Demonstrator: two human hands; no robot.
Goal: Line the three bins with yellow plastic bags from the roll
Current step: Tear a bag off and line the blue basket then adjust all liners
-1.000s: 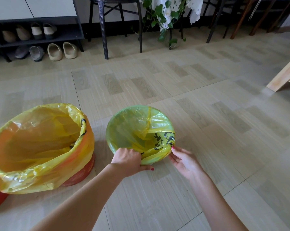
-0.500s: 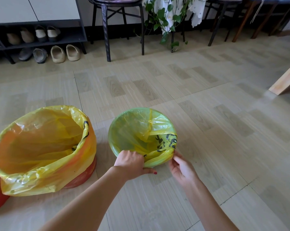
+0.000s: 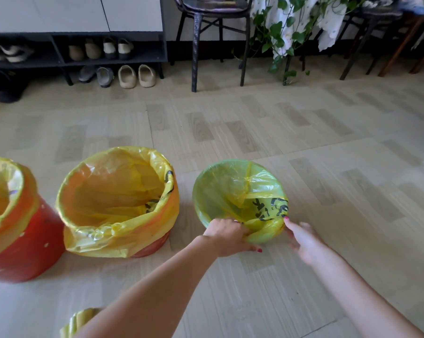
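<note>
Three bins stand in a row on the floor. The small green bin [image 3: 203,211] on the right wears a yellow bag [image 3: 254,189] with black print, folded over its rim. My left hand [image 3: 226,236] grips the bag's fold at the near rim. My right hand [image 3: 303,240] has its fingers spread, one fingertip touching the bag at the rim's right side. The middle red bin [image 3: 154,247] and the left red bin [image 3: 23,252] each carry a yellow bag over the rim. The roll of yellow bags [image 3: 80,322] lies at the bottom edge, partly behind my left arm.
A shoe rack [image 3: 76,62] with several shoes lines the back wall on the left. A dark chair [image 3: 206,45] and a trailing green plant [image 3: 281,37] stand behind the bins. More chair legs stand at the back right.
The view has swung left and pulled back, bringing the left red bin and the roll into sight. My right hand has opened, leaving only a fingertip on the bag.
</note>
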